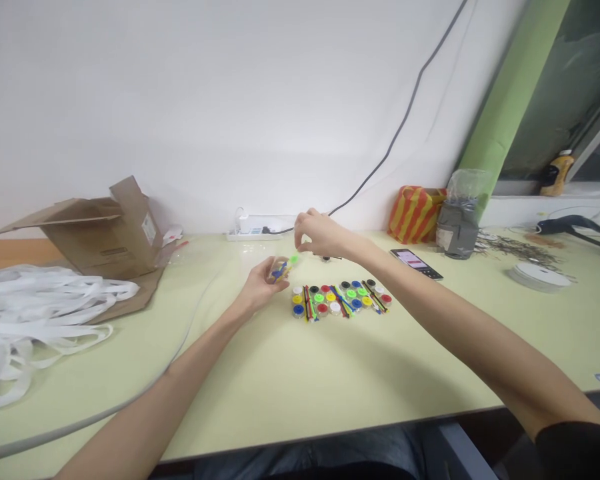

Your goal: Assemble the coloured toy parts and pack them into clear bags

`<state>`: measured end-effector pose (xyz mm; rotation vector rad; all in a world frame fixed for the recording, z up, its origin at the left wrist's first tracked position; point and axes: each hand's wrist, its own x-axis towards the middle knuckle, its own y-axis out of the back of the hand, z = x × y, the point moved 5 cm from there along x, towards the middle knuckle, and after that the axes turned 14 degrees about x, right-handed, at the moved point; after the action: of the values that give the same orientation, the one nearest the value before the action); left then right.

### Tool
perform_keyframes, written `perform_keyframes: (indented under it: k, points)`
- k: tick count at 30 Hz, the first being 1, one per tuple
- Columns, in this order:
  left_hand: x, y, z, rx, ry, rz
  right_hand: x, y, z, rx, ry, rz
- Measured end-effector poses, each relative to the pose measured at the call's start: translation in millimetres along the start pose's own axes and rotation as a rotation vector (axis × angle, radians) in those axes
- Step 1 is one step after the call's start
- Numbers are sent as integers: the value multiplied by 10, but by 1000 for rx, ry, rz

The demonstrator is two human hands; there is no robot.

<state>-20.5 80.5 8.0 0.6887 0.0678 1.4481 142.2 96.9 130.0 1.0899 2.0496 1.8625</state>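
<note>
My left hand (261,285) is closed around a small clear plastic packet (279,270) with blue and yellowish pieces showing through it. Just above and to the right, my right hand (321,233) has its fingers bent and the thumb drawn toward the index finger. Under those fingertips, at the packet's upper edge, is a blurred bright green piece (294,259); whether the fingers touch it is unclear. On the table to the right lie rows of small round coloured discs (335,308) in clear casings, with bundles of thin coloured sticks (341,301) between them. A small dark item (326,258) sits partly behind my right wrist.
On the left are white strap coils (40,300), an open cardboard box (105,240) and a grey cable (173,357). A power strip (253,235) lies by the wall. To the right are a phone (417,264), a striped bag (415,213), a grey bag (457,227) and a white reel (540,276).
</note>
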Motion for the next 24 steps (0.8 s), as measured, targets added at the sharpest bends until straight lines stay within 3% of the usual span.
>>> perform_keyframes:
  k: [4, 13, 20, 24]
  points:
    - [8, 0, -18, 29, -22, -3, 6, -21, -89, -68, 10, -21]
    - [-32, -30, 73, -21, -11, -50, 15, 36, -336, -88, 68, 120]
    - [-39, -18, 113, 19, -48, -23, 20, -102, -448, -135, 77, 29]
    - [-33, 3, 96, 15, -19, -4, 23, 48, -311, -77, 55, 229]
